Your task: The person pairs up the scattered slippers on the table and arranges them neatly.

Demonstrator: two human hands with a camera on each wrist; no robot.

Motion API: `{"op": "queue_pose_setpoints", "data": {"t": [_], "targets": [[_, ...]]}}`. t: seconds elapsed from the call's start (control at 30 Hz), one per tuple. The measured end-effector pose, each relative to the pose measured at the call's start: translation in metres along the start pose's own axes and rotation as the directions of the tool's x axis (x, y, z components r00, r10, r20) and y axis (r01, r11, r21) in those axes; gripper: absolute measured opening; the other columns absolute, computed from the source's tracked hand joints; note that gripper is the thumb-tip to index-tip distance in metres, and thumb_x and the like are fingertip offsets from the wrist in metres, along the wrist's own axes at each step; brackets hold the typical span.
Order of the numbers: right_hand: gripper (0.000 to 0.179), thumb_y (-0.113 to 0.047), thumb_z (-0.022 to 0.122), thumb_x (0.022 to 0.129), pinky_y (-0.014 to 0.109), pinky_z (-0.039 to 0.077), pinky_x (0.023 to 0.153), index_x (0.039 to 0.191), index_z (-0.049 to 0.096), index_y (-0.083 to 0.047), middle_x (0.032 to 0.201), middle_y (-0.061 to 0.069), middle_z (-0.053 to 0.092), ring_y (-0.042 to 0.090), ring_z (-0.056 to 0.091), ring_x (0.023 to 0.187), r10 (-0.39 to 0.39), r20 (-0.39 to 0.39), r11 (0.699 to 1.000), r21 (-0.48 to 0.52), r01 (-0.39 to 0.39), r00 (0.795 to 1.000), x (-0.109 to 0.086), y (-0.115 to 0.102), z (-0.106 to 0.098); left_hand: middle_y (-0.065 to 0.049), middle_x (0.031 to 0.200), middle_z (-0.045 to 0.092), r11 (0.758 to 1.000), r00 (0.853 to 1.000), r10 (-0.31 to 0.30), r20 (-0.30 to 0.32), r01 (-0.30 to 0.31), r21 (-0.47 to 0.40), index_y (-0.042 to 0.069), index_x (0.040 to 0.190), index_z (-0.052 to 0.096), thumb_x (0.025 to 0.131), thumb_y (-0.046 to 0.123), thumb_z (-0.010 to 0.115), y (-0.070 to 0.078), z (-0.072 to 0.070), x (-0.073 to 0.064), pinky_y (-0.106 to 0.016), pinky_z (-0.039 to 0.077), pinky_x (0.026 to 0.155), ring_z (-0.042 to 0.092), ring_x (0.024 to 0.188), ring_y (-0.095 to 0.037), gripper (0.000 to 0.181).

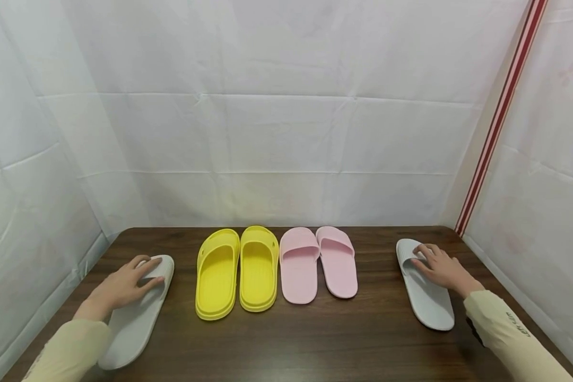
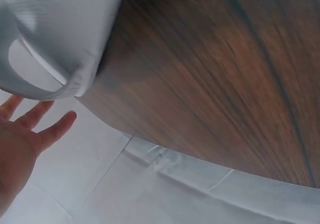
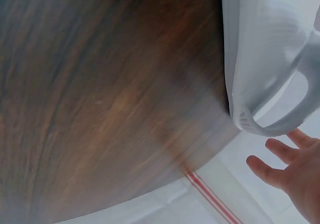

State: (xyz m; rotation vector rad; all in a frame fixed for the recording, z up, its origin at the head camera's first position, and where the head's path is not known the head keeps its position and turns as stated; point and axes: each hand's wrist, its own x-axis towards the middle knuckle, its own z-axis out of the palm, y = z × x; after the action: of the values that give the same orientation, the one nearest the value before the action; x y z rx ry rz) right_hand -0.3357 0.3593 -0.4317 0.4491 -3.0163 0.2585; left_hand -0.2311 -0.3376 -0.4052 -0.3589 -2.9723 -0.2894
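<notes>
At the table's left side lies a light grey slipper (image 1: 133, 329), its toe pointing away. My left hand (image 1: 119, 286) is over its strap end, thumb and fingers spread. In the left wrist view the fingers (image 2: 55, 130) reach out straight, close by the strap (image 2: 37, 91). A matching grey slipper (image 1: 430, 305) lies at the right side. Above its strap is my right hand (image 1: 441, 268), fingers and thumb apart. The right wrist view has these fingers (image 3: 267, 173) extended right at the strap's edge (image 3: 280, 126).
Between the hands, a pair of yellow slippers (image 1: 216, 281) stands left of a pair of pink slippers (image 1: 299, 270), side by side on the dark wooden table (image 1: 267, 345). White cloth (image 1: 277, 138) hangs behind and at both sides. A red-striped band (image 1: 501, 111) runs down the right corner.
</notes>
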Motion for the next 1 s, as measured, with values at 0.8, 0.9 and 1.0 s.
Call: {"op": "queue_pose_setpoints", "data": {"t": [0.8,0.9,1.0], "targets": [[0.038,-0.044,0.035,0.094,0.066,0.034,0.071,0.127,0.039,-0.025,0.130,0.021,0.037,0.047,0.043,0.111,-0.034,0.012,0.999,0.037,0.033,0.999,-0.022,0.018,-0.003,-0.030,0.122,0.043,0.999,0.999,0.033,0.003,-0.033,-0.043,0.011,0.135,0.037,0.091,0.038,0.046,-0.013,-0.004,-0.017,-0.058,0.042,0.073,0.053,0.097,-0.049,0.052],[0.038,-0.042,0.035,0.094,0.069,0.032,0.072,0.128,0.039,-0.024,0.133,0.021,0.037,0.050,0.038,0.113,-0.037,0.010,0.998,0.044,0.036,0.999,-0.023,0.018,-0.003,-0.031,0.120,0.045,0.998,0.999,0.034,-0.004,-0.034,-0.062,0.009,0.135,0.036,0.091,0.035,0.047,-0.015,-0.002,-0.020,-0.058,0.042,0.074,0.051,0.099,-0.051,0.052],[0.039,-0.043,0.035,0.094,0.069,0.031,0.072,0.128,0.039,-0.024,0.131,0.022,0.038,0.050,0.036,0.113,-0.031,0.007,0.998,0.046,0.031,0.999,-0.023,0.018,-0.002,-0.030,0.118,0.046,0.997,0.999,0.037,-0.007,-0.038,-0.069,0.008,0.135,0.036,0.091,0.034,0.047,-0.016,-0.001,-0.021,-0.058,0.042,0.073,0.050,0.099,-0.051,0.052]]}}
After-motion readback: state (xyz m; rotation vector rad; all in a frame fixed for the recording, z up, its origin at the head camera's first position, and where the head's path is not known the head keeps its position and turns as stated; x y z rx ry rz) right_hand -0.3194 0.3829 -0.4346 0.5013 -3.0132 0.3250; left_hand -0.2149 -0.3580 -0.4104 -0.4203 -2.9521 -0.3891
